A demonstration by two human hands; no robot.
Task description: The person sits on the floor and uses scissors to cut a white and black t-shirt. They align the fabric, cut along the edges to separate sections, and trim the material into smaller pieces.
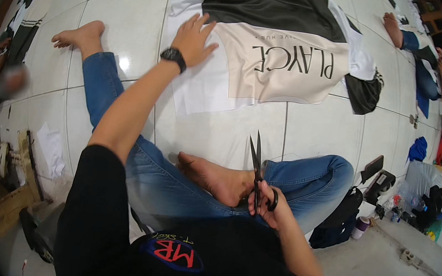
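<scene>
A white tiled floor (222, 127) is the surface carrying a broad cloth (289, 85), spread flat ahead of the person. A black panel (272, 2) fills the cloth's far side, a beige lettered panel (240, 79) its near side, and a white margin (204, 94) runs down its left edge. The left hand (194, 39) lies spread on that margin, grasping nothing, fingertips by the black panel's near-left corner. Short of the cloth's near edge, above a bare foot (213, 179), the right hand (268, 204) is clenched round black scissors (257, 168), their slightly parted blades pointing toward that edge. A dark wristwatch (173, 59) circles the left wrist.
</scene>
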